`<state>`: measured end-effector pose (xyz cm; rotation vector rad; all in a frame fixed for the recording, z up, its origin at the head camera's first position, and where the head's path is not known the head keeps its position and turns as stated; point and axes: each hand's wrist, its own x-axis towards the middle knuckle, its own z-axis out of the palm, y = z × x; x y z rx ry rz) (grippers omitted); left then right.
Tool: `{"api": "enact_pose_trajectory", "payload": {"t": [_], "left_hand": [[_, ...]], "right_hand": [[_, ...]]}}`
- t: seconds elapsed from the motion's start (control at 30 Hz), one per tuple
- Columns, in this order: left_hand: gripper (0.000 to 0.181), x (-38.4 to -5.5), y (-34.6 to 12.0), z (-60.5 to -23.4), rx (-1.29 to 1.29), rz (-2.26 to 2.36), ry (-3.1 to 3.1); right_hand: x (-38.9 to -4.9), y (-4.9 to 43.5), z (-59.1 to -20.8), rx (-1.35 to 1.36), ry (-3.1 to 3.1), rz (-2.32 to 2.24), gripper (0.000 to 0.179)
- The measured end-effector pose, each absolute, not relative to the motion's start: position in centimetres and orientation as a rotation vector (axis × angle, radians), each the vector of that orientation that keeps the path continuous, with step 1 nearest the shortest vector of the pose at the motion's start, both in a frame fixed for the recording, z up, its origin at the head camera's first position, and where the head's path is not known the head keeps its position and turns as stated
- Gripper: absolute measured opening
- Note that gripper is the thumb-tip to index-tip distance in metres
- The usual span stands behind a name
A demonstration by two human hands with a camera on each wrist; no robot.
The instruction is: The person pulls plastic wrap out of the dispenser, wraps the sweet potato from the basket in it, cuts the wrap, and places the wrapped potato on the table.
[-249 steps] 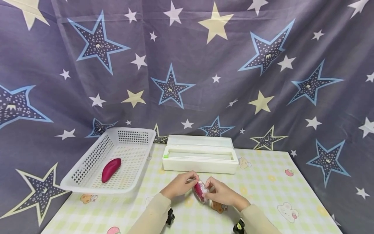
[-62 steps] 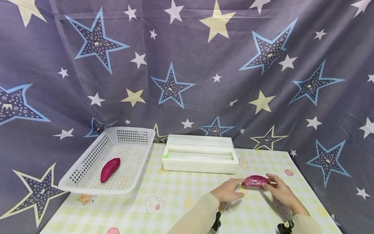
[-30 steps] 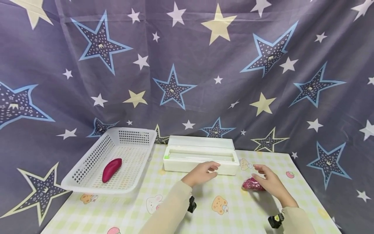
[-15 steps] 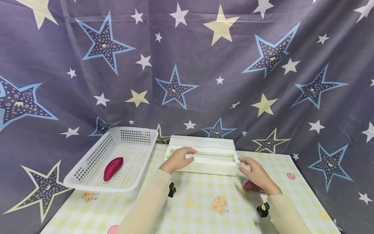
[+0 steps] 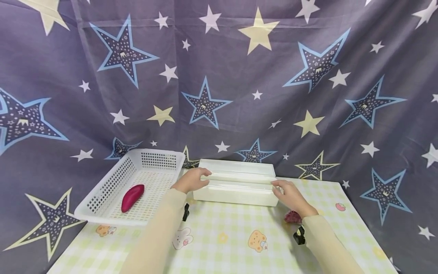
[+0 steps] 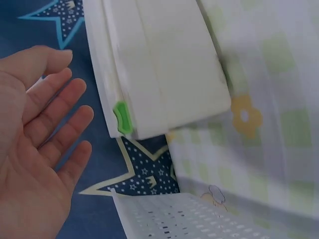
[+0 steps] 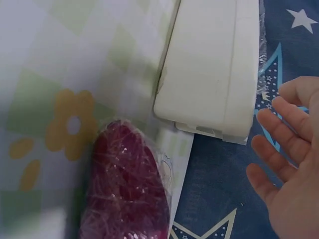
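Observation:
A long white cling film box (image 5: 236, 195) stands at the back of the table, its lid tilted back. My left hand (image 5: 191, 180) is at its left end, fingers relaxed. At the right end is my right hand (image 5: 290, 196), thumb and fingers apart. Neither wrist view shows anything held. A green slider (image 6: 122, 118) sits at the box's left end, and clear film (image 7: 262, 50) shows along its far edge in the right wrist view. A film-wrapped purplish-red sweet potato (image 7: 127, 184) lies on the table, partly hidden by my right wrist in the head view.
A white perforated basket (image 5: 154, 219) stands on the left, close to my left forearm. Inside it lies an unwrapped purplish-red sweet potato (image 5: 132, 198). The checked tablecloth (image 5: 236, 251) stretches in front of the box. A star-patterned curtain (image 5: 232, 64) hangs right behind.
The wrapped sweet potato went from between both hands to the table's right side and was let go. Both hands then moved to the box's ends, the left one leftward; the box opening now looks narrower.

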<state>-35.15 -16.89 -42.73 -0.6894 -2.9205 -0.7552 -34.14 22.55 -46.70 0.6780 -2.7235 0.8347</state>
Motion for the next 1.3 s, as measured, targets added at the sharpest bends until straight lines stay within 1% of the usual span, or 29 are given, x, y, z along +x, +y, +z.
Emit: {"api": "enact_pose_trajectory", "payload": {"t": [0.1, 0.33, 0.5, 0.83, 1.0, 1.3], "left_hand": [[0.033, -35.3, -17.3, -42.8, -0.710, -0.774, -2.949], [0.034, -35.5, -18.2, -43.7, -0.850, -0.773, -2.887], [0.029, -35.6, -18.2, -44.3, -0.744, -0.811, -2.961], [0.016, -36.0, -17.9, -45.3, -0.592, -0.745, -2.986], [0.014, -35.8, -17.6, -45.6, -0.556, -0.767, -2.932], [0.014, -35.5, -17.3, -46.0, -0.519, -0.812, -2.869]], "right_hand": [[-34.3, 22.3, -46.7, 0.665, -2.728, 0.812, 0.029], [-34.7, 22.0, -47.0, 0.625, -2.741, 0.855, 0.028], [-35.1, 21.7, -47.6, 0.574, -2.747, 0.859, 0.028], [-35.3, 21.1, -48.2, 0.561, -2.722, 0.810, 0.016], [-35.4, 21.1, -48.2, 0.514, -2.732, 0.830, 0.013], [-35.4, 21.2, -48.3, 0.470, -2.742, 0.866, 0.014]]}}
